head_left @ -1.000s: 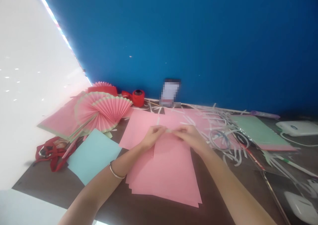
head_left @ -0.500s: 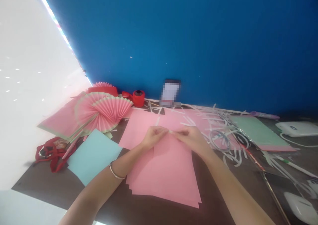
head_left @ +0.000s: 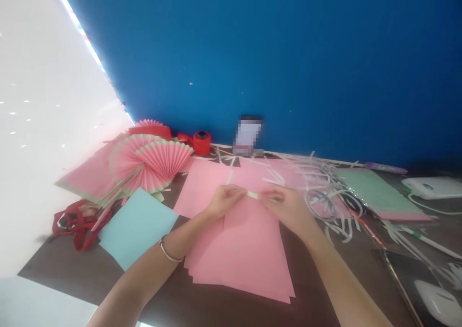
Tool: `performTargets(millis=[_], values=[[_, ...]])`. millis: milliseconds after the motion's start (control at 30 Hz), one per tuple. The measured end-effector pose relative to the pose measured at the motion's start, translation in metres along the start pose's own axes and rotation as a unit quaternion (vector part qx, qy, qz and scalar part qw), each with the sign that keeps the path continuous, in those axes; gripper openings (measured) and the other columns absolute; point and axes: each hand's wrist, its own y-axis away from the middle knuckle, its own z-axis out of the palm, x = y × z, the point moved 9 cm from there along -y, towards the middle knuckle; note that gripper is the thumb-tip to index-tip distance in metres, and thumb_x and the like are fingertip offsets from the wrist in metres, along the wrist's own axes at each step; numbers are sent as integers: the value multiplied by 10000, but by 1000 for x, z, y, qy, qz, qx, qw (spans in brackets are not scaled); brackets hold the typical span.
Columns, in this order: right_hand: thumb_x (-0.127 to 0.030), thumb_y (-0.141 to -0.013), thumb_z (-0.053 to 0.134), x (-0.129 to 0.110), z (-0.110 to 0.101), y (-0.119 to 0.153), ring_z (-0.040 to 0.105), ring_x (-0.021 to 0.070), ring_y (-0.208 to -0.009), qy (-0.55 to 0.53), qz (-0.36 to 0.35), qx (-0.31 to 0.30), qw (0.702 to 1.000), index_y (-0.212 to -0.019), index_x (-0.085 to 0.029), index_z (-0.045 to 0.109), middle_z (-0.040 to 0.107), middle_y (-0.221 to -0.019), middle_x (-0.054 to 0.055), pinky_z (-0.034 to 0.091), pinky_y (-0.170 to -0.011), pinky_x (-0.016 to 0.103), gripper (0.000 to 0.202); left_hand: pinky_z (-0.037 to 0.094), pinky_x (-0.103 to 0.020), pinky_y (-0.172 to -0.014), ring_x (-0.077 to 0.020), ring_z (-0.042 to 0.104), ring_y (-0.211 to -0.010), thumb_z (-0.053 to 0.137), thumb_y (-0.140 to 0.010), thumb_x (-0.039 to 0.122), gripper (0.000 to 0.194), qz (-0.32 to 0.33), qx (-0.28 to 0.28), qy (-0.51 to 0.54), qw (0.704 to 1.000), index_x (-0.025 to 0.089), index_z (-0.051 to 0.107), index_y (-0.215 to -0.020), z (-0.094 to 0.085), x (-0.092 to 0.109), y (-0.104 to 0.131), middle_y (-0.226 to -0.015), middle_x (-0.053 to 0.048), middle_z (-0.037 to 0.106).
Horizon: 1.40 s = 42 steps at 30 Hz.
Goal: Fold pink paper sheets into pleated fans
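My left hand (head_left: 226, 201) pinches one end of a narrow pale green paper strip (head_left: 253, 195). The strip runs across to my right hand (head_left: 283, 205), whose thumb and fingers close on its other side; a short piece shows beyond them. Both hands are just above a stack of pink paper sheets (head_left: 249, 255), whose lower edges are slightly fanned. More pink paper (head_left: 193, 182) lies behind and left of the hands. Beside my left forearm rests a light blue sheet (head_left: 139, 228).
Pleated pink paper fans (head_left: 166, 161) and a red strap (head_left: 81, 226) sit at left. A red roll (head_left: 201, 144) and a propped phone (head_left: 247, 135) stand by the blue wall. At right lie white paper strips (head_left: 342, 228), green sheets (head_left: 375, 189) and a white device (head_left: 435, 187).
My right hand has shifted slightly right and its grip has slid along the strip, so more pale green shows between the hands. My left hand stays nearly in place.
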Motion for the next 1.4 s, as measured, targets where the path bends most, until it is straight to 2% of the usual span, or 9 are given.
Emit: performTargets(millis=[100,367,633,767,933,1033,1200,1400], values=[[-339,-668,596,4,-3,1,646,210,-743,25,-7,-9,1000,-689,-191,662,701,-763,46,487,-687,300,164,461,-293,-768,-206,616,-847,593,-757,397,294,4,7,-10,1000,132,692,-838,-1,1,0,-882,-77,686],[-378,-635,638,28,-10,-5,641,212,-709,-2,10,5,1000,-727,-171,663,701,-775,60,480,-631,300,228,461,-302,-780,-209,617,-857,610,-741,397,290,-9,19,-10,1000,132,694,-824,-4,3,1,-894,-80,687],[-367,-614,638,30,-14,-8,619,195,-675,2,20,30,999,-674,-177,644,689,-734,47,461,-628,295,200,465,-303,-790,-206,623,-856,595,-755,376,269,-1,14,-22,1000,139,696,-834,-3,2,0,-896,-74,691],[-404,-622,639,36,-14,-9,603,181,-627,18,27,44,999,-792,-159,652,685,-752,58,464,-576,291,298,466,-299,-790,-204,623,-857,582,-767,372,270,2,13,-25,1000,136,693,-836,-4,1,0,-890,-72,692],[-407,-655,610,41,-10,-11,601,184,-620,41,34,28,998,-927,-139,673,687,-773,74,471,-554,294,386,470,-291,-785,-197,624,-853,576,-773,367,265,5,4,-33,999,137,691,-837,-2,1,0,-899,-74,690],[-407,-677,584,41,-8,-12,604,189,-599,55,36,13,998,-911,-141,688,690,-742,74,474,-543,298,369,472,-296,-787,-201,625,-856,577,-770,370,264,0,5,-33,999,140,694,-829,-1,2,0,-893,-73,691],[-389,-680,579,38,-7,-14,626,199,-652,58,29,4,998,-832,-168,701,703,-843,73,477,-539,285,295,475,-303,-782,-207,628,-852,579,-765,378,270,1,9,-38,999,141,697,-825,-1,6,1,-885,-75,694],[-382,-682,575,39,-5,-15,628,189,-632,57,29,1,998,-770,-181,702,707,-826,61,478,-536,279,253,475,-292,-786,-200,630,-851,577,-770,360,258,5,7,-42,999,139,695,-830,-1,7,0,-887,-73,694]])
